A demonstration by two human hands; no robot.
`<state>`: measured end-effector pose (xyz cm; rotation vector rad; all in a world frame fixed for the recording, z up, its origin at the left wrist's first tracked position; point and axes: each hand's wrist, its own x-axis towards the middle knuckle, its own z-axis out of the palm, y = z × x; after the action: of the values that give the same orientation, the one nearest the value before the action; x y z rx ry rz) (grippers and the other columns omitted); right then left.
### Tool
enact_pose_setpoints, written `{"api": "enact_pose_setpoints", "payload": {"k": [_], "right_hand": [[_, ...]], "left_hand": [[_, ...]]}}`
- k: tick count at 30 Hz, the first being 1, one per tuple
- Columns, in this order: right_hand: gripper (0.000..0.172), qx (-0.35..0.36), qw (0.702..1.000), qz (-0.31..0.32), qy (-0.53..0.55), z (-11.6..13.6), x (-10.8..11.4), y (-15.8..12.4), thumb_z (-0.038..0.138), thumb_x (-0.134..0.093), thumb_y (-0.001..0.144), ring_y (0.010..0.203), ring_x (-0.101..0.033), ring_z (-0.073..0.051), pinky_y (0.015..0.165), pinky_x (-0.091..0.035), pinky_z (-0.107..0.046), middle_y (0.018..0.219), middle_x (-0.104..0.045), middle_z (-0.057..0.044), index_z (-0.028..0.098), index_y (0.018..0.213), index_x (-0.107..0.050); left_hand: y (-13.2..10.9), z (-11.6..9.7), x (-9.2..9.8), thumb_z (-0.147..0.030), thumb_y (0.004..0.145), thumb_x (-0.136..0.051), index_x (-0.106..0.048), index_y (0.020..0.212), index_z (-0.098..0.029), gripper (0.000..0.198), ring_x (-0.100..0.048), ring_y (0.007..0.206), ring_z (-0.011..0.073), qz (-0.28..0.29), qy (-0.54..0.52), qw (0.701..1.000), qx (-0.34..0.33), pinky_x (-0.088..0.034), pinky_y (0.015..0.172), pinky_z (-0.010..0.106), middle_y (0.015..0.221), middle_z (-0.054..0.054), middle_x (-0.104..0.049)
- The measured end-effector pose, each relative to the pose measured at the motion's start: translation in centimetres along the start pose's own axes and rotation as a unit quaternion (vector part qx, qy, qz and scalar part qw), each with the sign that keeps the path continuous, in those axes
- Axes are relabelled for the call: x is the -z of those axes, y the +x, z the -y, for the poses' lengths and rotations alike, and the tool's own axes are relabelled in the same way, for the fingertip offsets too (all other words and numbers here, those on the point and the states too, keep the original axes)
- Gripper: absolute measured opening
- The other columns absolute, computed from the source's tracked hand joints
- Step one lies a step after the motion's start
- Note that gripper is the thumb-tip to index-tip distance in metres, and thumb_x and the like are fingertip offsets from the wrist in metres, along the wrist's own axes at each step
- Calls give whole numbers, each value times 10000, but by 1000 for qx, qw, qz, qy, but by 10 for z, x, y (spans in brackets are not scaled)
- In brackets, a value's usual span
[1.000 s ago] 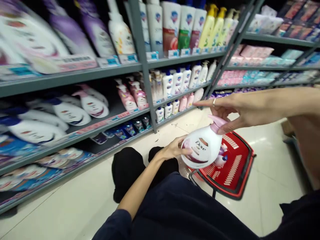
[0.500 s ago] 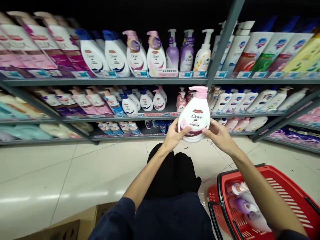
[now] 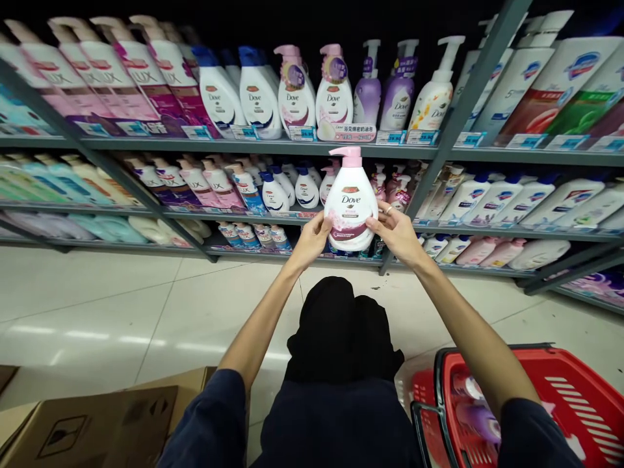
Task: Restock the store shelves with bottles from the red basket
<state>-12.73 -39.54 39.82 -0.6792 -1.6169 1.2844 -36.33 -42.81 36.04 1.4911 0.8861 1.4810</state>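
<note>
A white pump bottle of Dove body wash [image 3: 350, 208], with a pink pump top and a maroon band, is held upright in front of the shelves. My left hand [image 3: 312, 239] grips its left side, the thumb on the front edge. On the opposite side my right hand [image 3: 397, 233] closes round the bottle, thumb on the front and a ring on one finger. The fingers behind the bottle are partly hidden. Similar pink-topped Dove bottles [image 3: 334, 101] stand on the upper shelf beyond it.
The shelf rack [image 3: 404, 151] holds rows of pump bottles, with a slanting grey post [image 3: 468, 97] to the right. A red shopping basket [image 3: 541, 370] with several bottles sits on the floor at lower right. At lower left lies a cardboard box [image 3: 104, 422].
The view has swung right-to-left across the shelves, so more of the cardboard box shows. Both hands and the bottle now appear further left and slightly higher, the grip unchanged.
</note>
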Motion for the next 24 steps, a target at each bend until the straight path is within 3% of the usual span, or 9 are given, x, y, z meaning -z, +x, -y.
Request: {"api": "enact_pose_setpoints", "payload": {"k": [3, 8, 11, 15, 18, 24], "right_hand": [[1058, -20, 999, 27, -1, -20, -2, 13, 760, -921, 787, 1416, -689, -369, 1273, -542, -574, 1462, -763, -132, 201, 1626, -601], [1061, -82, 995, 24, -45, -81, -7, 42, 666, -943, 767, 1353, -729, -393, 1244, -562, -600, 1508, -737, -111, 184, 1645, -593], [1043, -86, 993, 13, -79, -114, -8, 76, 615, -878, 827, 1359, -733, -357, 1259, -557, -547, 1568, -693, -99, 195, 1708, -509], [965, -33, 991, -5, -131, -141, -4, 134, 526, -819, 883, 1456, -671, -334, 1287, -533, -468, 1687, -587, -101, 177, 1719, -487], [939, -27, 989, -10, -143, -156, -1, 169, 483, -813, 886, 1451, -673, -358, 1259, -564, -482, 1661, -616, -115, 137, 1704, -508], [866, -49, 988, -34, -139, -193, 3, 204, 356, -750, 921, 1474, -666, -315, 1292, -525, -455, 1643, -630, -115, 119, 1709, -482]], "left_hand": [[-1, 18, 17, -747, 952, -768, -656, 1542, -130, 861, -654, 1455, 403, -16, 3, 1000, 23, -517, 1263, 537, 1540, 202, -702], [16, 72, 46, -693, 931, -808, -563, 1645, -121, 947, -642, 1474, 399, -17, 12, 998, 52, -508, 1269, 538, 1588, 208, -665], [49, 98, 67, -709, 938, -773, -598, 1621, -129, 913, -602, 1514, 397, -1, 62, 998, 30, -456, 1312, 541, 1631, 194, -631], [105, 125, 97, -687, 938, -754, -644, 1577, -119, 862, -563, 1540, 405, -17, 144, 989, 9, -434, 1321, 558, 1674, 211, -581], [141, 146, 113, -663, 914, -776, -628, 1583, -101, 886, -591, 1518, 404, -15, 121, 992, 14, -455, 1309, 545, 1703, 216, -547], [183, 185, 127, -520, 912, -799, -620, 1571, -71, 818, -623, 1493, 421, -24, 107, 993, 45, -447, 1316, 583, 1684, 229, -563]]}}
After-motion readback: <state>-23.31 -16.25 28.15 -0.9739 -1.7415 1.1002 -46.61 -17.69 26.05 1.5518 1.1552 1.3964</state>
